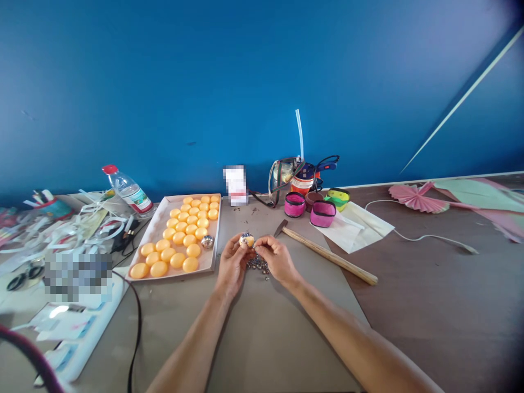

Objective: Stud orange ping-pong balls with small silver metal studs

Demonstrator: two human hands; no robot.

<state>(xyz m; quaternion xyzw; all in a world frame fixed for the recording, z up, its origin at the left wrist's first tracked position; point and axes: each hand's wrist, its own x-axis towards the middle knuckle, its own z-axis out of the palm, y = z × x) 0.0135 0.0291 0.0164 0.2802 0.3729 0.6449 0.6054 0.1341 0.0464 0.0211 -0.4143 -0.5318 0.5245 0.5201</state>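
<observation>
My left hand (231, 263) is closed around a small orange ball (246, 239) partly covered with shiny silver pieces, held just above the table. Touching the ball's right side, my right hand (275, 256) has its fingers pinched together; what they hold is too small to make out. Under both hands lies a little heap of silver beads (257, 265). To the left stands a tray (214, 240) filled with several plain orange balls (179, 238) and one fully silver ball (207, 241).
A wooden-handled hammer (327, 254) lies right of my hands. Behind it stand pink and green tape rolls (322, 213), a glue gun (323, 164) and white paper (360, 226). A water bottle (129, 192), paper strips, scissors (20, 279) and a black cable (137, 327) crowd the left. Pink paper fans (415, 197) lie far right.
</observation>
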